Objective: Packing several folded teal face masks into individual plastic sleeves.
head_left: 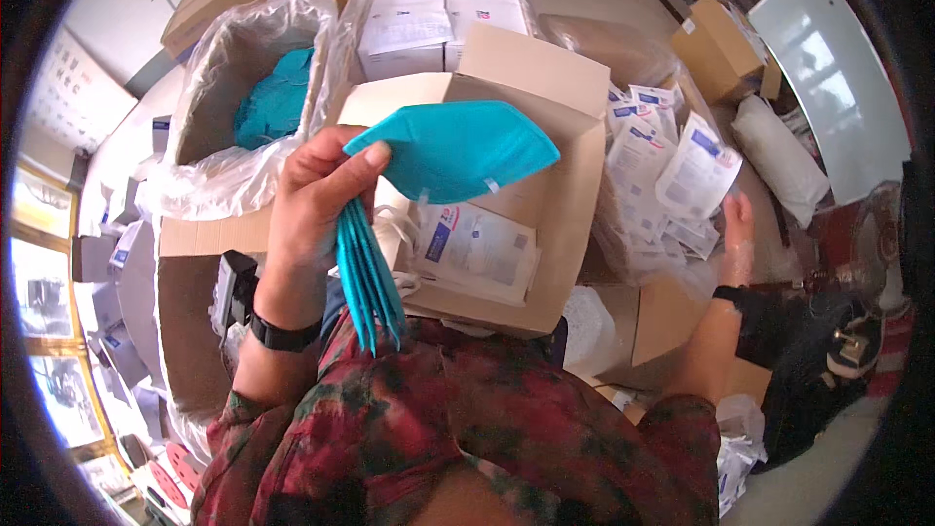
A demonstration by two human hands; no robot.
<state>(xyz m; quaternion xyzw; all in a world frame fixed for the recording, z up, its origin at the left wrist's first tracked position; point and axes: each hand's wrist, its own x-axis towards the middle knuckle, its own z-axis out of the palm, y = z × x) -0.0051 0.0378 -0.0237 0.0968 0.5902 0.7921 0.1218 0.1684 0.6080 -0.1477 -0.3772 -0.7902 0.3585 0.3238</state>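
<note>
My left hand (326, 180) is closed around several teal folded face masks. One mask (458, 146) is pinched between thumb and fingers and spreads out to the right, over an open cardboard box. The other masks (362, 278) hang in a bunch below the palm. At the right, my right hand (740, 229) is closed at the edge of a white printed packet (699, 170), above a heap of similar packets (638, 175) in a lined carton; part of this grip is hidden. Inside the open box (560, 234) in front of me lie more white packets (477, 248) and pale straps.
To the left stands a plastic-lined carton (185, 151) with loose teal masks (278, 102). Behind the open box, another lined carton holds white boxes (404, 24). A brown carton (716, 49), a white sack (779, 156) and a pale panel (828, 68) stand at the far right.
</note>
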